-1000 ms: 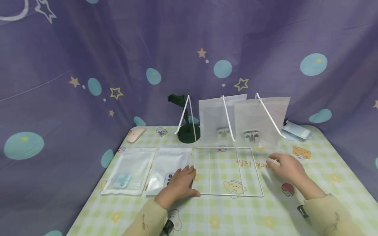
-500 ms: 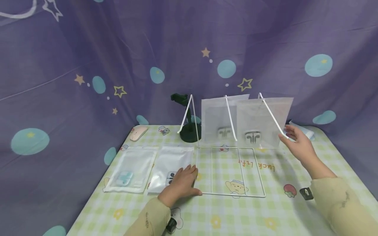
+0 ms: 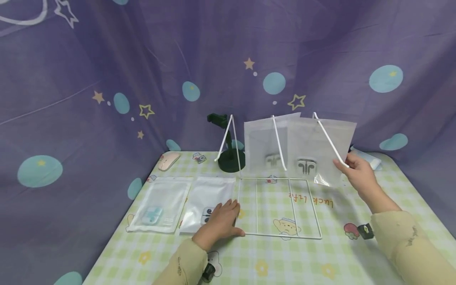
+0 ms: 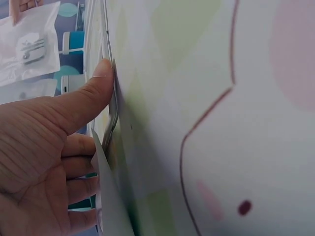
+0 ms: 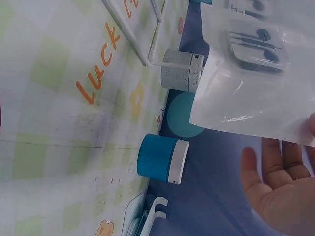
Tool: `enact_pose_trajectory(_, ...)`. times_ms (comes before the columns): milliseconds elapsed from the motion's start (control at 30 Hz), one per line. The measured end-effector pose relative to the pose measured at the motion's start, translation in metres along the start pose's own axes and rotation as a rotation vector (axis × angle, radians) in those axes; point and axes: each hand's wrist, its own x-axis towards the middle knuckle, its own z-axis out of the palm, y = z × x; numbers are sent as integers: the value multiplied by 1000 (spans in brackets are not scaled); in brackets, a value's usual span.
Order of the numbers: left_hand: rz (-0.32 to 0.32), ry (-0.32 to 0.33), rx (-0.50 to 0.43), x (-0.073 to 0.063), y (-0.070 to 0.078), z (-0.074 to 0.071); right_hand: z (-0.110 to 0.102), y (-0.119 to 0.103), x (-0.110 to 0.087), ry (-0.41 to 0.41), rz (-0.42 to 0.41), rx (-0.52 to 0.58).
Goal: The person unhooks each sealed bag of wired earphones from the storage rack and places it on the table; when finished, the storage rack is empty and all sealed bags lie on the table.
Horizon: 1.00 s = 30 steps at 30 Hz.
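A white wire rack (image 3: 314, 209) stands on the checked tablecloth, with several prongs sloping forward. From its right prong hangs a translucent zip bag (image 3: 331, 130) with earphones (image 3: 307, 167) inside. My right hand (image 3: 363, 176) pinches this bag's right edge near the prong's tip, thumb in front and fingers behind. Another earphone bag (image 3: 259, 146) hangs farther left. My left hand (image 3: 221, 219) rests at the rack base's front left corner, its thumb (image 4: 93, 93) against the wire. Under its fingers lies part of a flat zip bag (image 3: 210, 190) with earphones.
Farther left lies a zip bag (image 3: 167, 198) holding a light-blue item. A pinkish computer mouse (image 3: 169, 161) and a dark green stand (image 3: 230, 162) are at the back. Behind the bags, the right wrist view shows a blue cylinder (image 5: 156, 157) and a grey cylinder (image 5: 172, 73).
My right hand has moved up and back from over the table to the hanging bag's right edge and taken hold of it. The bag's lower corner has swung forward. My left hand stays put.
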Motion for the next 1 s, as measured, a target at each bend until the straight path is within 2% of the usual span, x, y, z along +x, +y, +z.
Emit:
enact_pose_trajectory(233, 1, -2, -18, 0, -2, 2, 0, 7, -4, 26, -37, 62)
enact_pose_trajectory(467, 9, 17, -26, 0, -3, 4, 2, 1, -15, 17, -75, 162)
enact_pose_trajectory(700, 3, 5, -37, 1, -1, 3, 1, 0, -25, 28, -105, 144)
enact_pose_trajectory(1000, 0, 8, -51, 0, -1, 1, -6, -2, -36, -40, -106, 217)
